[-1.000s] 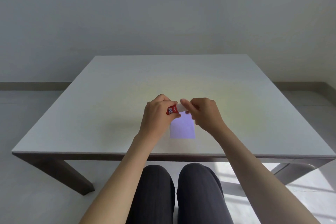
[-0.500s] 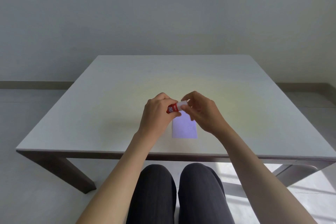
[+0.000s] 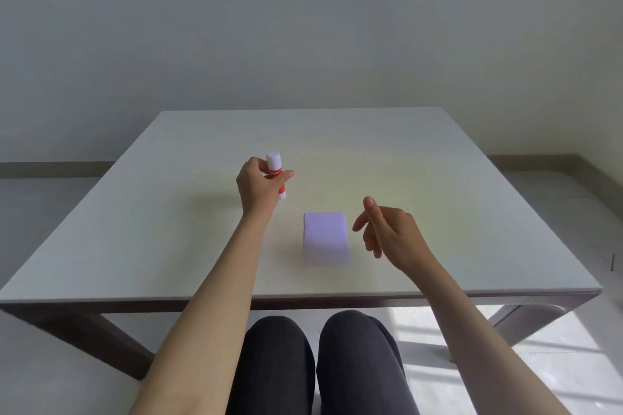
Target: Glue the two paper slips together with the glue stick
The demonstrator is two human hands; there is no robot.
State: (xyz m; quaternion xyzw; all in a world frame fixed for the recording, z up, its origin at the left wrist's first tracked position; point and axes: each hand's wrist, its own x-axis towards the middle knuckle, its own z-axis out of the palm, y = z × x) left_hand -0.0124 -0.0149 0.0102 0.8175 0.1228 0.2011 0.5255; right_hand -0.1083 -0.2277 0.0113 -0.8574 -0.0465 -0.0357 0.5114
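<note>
A pale lilac paper slip lies flat near the table's front edge; I see one sheet outline and cannot tell if a second lies on it. My left hand holds a red and white glue stick upright, white cap on top, above the table to the upper left of the paper. My right hand hovers just right of the paper with its fingers spread and nothing in them.
The white square table carries only the paper. Its front edge runs above my dark-trousered knees. A plain wall stands behind and light floor lies on both sides.
Both hands were together on the glue stick above the paper. Now they have parted: the left carried the stick up and left, the right let go and moved right.
</note>
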